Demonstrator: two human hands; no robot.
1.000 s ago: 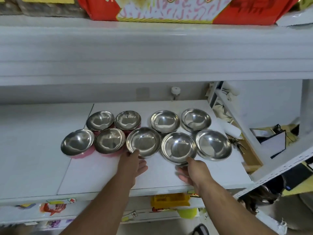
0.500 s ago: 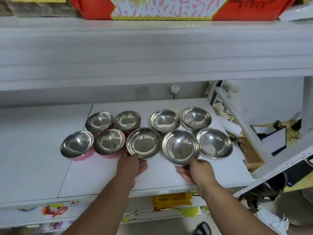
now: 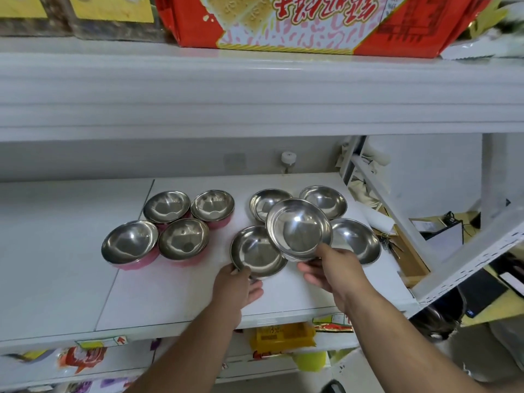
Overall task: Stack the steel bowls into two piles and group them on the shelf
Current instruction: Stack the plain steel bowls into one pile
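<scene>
White shelf (image 3: 175, 302): right hand (image 3: 334, 268) now pinching lifted steel bowl (image 3: 299, 228); left hand (image 3: 236, 282) gripping neighbouring bowl (image 3: 255, 252). Stacking begun.

Head camera looks forward-down, close over the shelf (image 3: 71, 279), edges perhaps warped.

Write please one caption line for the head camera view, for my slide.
Right hand lifts a tilted steel bowl while left hand grips another bowl on the white shelf.
</scene>
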